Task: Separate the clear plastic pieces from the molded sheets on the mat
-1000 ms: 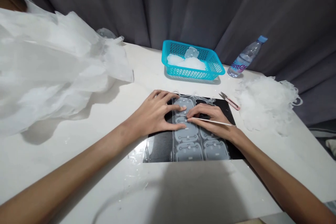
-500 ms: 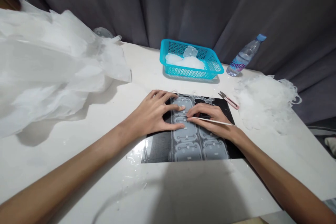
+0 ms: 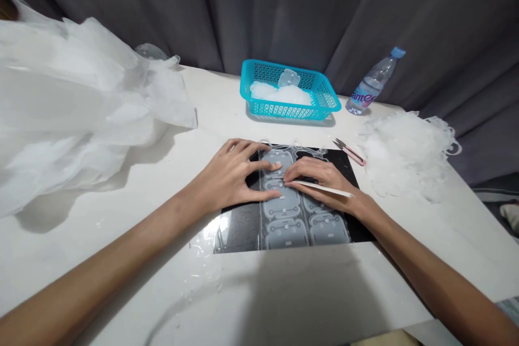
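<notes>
A translucent sheet of moulded pieces (image 3: 285, 233), rounded rectangles joined in rows, lies on a black mat (image 3: 239, 230). My left hand (image 3: 239, 175) rests across the sheet's left side with fingers spread, pressing on the upper pieces. Pinched in my right hand (image 3: 318, 178) is a thin white stick-like tool (image 3: 326, 189). Its working tip is hidden by my fingers, close to the edge between two pieces in the left row. Loose clear trimmings (image 3: 310, 150) curl along the sheet's far edge.
Behind the mat stands a turquoise basket (image 3: 290, 112) with translucent pieces inside. Small pink-handled thread snips (image 3: 352, 153) lie near a heap of clear scraps (image 3: 405, 151) at right. A water bottle (image 3: 371, 86) stands by the curtain. A large white plastic-sheet pile (image 3: 89, 102) fills the left.
The whole view has shifted slightly, so the table things sit a little further left. The stick in my right hand has changed its angle slightly; my left hand stays on the sheet.
</notes>
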### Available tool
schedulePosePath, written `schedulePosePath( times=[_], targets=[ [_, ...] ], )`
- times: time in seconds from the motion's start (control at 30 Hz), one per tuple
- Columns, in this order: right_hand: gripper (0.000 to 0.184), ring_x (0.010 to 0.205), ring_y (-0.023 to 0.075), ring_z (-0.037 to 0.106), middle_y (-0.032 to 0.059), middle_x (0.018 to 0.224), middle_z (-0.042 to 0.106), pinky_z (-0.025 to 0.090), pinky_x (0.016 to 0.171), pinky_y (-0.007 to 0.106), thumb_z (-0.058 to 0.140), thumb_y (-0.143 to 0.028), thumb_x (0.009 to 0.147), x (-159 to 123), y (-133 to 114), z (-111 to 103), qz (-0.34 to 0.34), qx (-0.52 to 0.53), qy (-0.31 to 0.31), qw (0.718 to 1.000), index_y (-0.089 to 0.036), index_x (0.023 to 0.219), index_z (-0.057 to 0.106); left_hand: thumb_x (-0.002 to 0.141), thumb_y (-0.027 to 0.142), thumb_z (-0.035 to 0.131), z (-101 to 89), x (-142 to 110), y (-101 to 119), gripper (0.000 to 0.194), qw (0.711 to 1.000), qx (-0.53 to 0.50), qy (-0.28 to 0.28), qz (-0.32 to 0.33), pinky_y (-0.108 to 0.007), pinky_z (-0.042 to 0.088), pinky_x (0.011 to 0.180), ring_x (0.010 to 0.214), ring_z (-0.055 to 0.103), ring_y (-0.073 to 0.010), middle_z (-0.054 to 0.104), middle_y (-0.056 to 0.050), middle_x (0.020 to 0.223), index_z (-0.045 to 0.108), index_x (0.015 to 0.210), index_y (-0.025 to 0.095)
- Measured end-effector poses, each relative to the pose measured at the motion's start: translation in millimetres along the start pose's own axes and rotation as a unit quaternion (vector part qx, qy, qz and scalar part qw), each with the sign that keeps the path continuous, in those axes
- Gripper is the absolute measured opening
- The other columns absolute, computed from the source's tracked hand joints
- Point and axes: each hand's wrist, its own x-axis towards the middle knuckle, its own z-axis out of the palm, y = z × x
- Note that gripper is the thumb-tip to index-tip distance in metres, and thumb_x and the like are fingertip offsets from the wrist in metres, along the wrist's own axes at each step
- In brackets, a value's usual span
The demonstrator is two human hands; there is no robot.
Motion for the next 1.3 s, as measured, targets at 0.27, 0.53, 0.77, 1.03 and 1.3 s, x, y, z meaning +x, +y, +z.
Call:
schedulePosePath(
  times=[0.27, 0.53, 0.77, 1.03, 1.3],
  targets=[
    [0.017, 0.101, 0.0224, 0.071, 0.0072, 0.107, 0.076, 0.056, 0.091, 0.038, 0.055, -0.028, 0.107, -3.1, 6.2, -4.2, -0.028, -0.034, -0.002, 0.999, -0.022, 0.103, 0.07, 0.088, 0.079, 0.061, -2.4, 1.8, -1.0, 0.064, 1.0, 0.004, -0.014, -0.003, -0.053, 0.039, 0.112, 0.128, 0.059, -0.0347, 0.065, -0.01, 0.141, 0.077, 0.128, 0.032],
    [0.017, 0.103, 0.0214, 0.07, 0.0075, 0.109, 0.076, 0.055, 0.088, 0.034, 0.054, -0.027, 0.108, -6.8, 4.8, -8.0, -0.014, -0.063, -0.014, 0.998, -0.021, 0.103, 0.069, 0.088, 0.077, 0.063, -1.9, 3.3, -2.3, 0.062, 1.0, 0.01, -0.014, 0.0, -0.054, 0.038, 0.114, 0.131, 0.058, -0.0356, 0.064, -0.01, 0.143, 0.076, 0.13, 0.033],
    [0.009, 0.1, 0.0201, 0.071, 0.0055, 0.104, 0.077, 0.055, 0.093, 0.035, 0.066, -0.025, 0.102, -6.6, 3.6, -6.3, 0.023, 0.014, 0.037, 0.999, -0.019, 0.098, 0.072, 0.088, 0.078, 0.062, -3.9, 2.9, -1.2, 0.062, 1.0, 0.0, -0.024, -0.008, -0.054, 0.039, 0.113, 0.131, 0.057, -0.0359, 0.064, -0.009, 0.142, 0.075, 0.131, 0.035],
    [0.011, 0.099, 0.0203, 0.07, 0.0046, 0.104, 0.078, 0.055, 0.093, 0.036, 0.062, -0.025, 0.104, -2.1, -2.9, -1.6, 0.015, -0.011, 0.034, 0.999, -0.02, 0.1, 0.071, 0.088, 0.077, 0.063, -1.7, 1.8, -2.0, 0.063, 1.0, 0.002, -0.015, -0.002, -0.055, 0.039, 0.113, 0.131, 0.057, -0.0369, 0.064, -0.01, 0.143, 0.076, 0.13, 0.032],
    [0.012, 0.101, 0.0208, 0.071, 0.0064, 0.107, 0.077, 0.054, 0.09, 0.034, 0.059, -0.022, 0.105, -5.7, -0.2, -6.5, -0.004, -0.07, 0.013, 0.997, -0.019, 0.102, 0.07, 0.088, 0.078, 0.062, -1.3, 2.4, -1.7, 0.063, 1.0, 0.005, -0.019, -0.008, -0.054, 0.038, 0.115, 0.132, 0.056, -0.035, 0.064, -0.009, 0.143, 0.075, 0.131, 0.034]
  ],
)
